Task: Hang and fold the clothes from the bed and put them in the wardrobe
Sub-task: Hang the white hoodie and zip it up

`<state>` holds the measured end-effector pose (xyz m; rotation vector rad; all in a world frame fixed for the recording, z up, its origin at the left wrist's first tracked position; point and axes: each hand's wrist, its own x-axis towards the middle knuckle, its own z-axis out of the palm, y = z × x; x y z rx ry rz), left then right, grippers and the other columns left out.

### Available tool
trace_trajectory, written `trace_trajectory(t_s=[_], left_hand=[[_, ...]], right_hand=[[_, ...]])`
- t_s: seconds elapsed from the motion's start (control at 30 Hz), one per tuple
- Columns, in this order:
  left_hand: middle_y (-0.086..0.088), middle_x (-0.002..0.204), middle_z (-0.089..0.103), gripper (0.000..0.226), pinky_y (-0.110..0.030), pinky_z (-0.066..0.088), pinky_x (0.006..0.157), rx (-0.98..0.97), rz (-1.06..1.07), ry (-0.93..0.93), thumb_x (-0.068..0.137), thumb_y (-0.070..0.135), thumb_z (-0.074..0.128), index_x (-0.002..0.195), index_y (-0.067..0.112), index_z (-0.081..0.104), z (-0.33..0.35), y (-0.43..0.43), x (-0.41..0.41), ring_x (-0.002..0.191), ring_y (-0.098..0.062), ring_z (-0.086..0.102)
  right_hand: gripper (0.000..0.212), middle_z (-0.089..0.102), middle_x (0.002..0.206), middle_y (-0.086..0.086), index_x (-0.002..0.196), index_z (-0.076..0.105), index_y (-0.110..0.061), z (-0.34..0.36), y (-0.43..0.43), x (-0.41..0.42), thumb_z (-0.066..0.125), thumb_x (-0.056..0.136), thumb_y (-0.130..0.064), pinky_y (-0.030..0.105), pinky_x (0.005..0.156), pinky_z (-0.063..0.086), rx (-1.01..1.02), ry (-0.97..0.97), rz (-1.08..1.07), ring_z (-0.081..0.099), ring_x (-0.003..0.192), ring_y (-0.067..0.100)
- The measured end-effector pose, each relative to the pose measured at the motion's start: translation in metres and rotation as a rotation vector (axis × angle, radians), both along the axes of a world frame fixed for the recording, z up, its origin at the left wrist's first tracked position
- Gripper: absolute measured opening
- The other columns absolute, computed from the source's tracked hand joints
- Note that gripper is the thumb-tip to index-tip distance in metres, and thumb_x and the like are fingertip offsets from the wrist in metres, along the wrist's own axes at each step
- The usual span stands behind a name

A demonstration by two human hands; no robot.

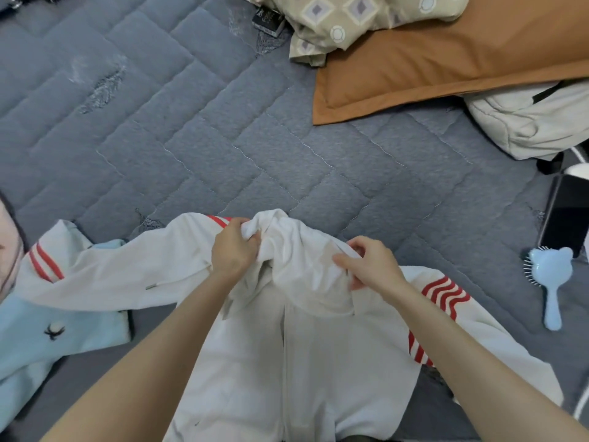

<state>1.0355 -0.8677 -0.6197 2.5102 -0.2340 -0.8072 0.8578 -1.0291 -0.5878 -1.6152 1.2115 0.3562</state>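
Note:
A white hooded jacket (318, 346) with red stripes on its sleeves lies spread on the grey quilted bed (223, 138), hood toward the far side. My left hand (232, 247) grips a bunch of the hood's cloth on its left side. My right hand (366, 263) pinches the hood's right edge between thumb and fingers. One sleeve stretches out to the left, over a light blue garment (47, 333) with a small black emblem. The other sleeve runs down to the right.
An orange pillow (446, 59) and a patterned beige sheet (344, 20) lie at the far right. A pale padded jacket (529, 122) sits below them. A blue hairbrush (549, 279) and a dark phone (567, 212) lie at the right edge.

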Motion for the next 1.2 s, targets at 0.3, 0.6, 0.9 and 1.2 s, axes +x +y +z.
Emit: trace_trajectory(t_s=[0.3,0.6,0.9,1.2], left_hand=[[0.01,0.094,0.064,0.016,-0.027,0.043,0.074,-0.404,0.168,-0.213,0.093,0.017,0.046,0.1,0.019,0.061,0.1,-0.07,0.049,0.089,-0.014,0.058],[0.012,0.154,0.024,0.068,-0.009,0.025,0.106,-0.557,-0.065,-0.101,0.095,0.014,0.055,0.152,0.024,0.02,0.116,-0.086,0.055,0.138,-0.002,0.027],[0.007,0.128,0.054,0.041,-0.03,0.044,0.1,-0.393,0.087,0.153,0.098,0.017,0.048,0.139,0.025,0.045,0.112,0.023,-0.055,0.117,-0.012,0.054],[0.004,0.129,0.056,0.037,-0.003,0.037,0.079,-0.358,0.147,0.079,0.098,0.012,0.046,0.133,0.019,0.052,0.179,0.111,-0.152,0.107,-0.007,0.053]], right_hand=[[0.012,0.058,0.096,0.005,0.09,0.052,-0.03,0.101,-0.072,0.064,0.059,0.092,-0.021,0.034,0.067,0.057,-0.491,-0.498,-0.342,0.065,0.069,0.007],[0.046,0.036,0.147,0.002,0.138,0.048,-0.022,0.096,-0.088,0.056,0.052,0.095,-0.008,0.034,0.112,0.033,-0.358,-0.385,-0.011,0.036,0.136,0.017],[0.033,0.057,0.125,-0.009,0.124,0.058,-0.027,0.089,0.005,-0.015,0.05,0.096,-0.011,0.004,0.064,0.041,-0.129,-0.295,0.009,0.055,0.102,0.008],[0.027,0.061,0.113,-0.008,0.122,0.058,-0.023,0.149,0.086,-0.057,0.049,0.098,-0.014,0.003,0.066,0.042,-0.104,-0.338,0.356,0.054,0.088,-0.004]])
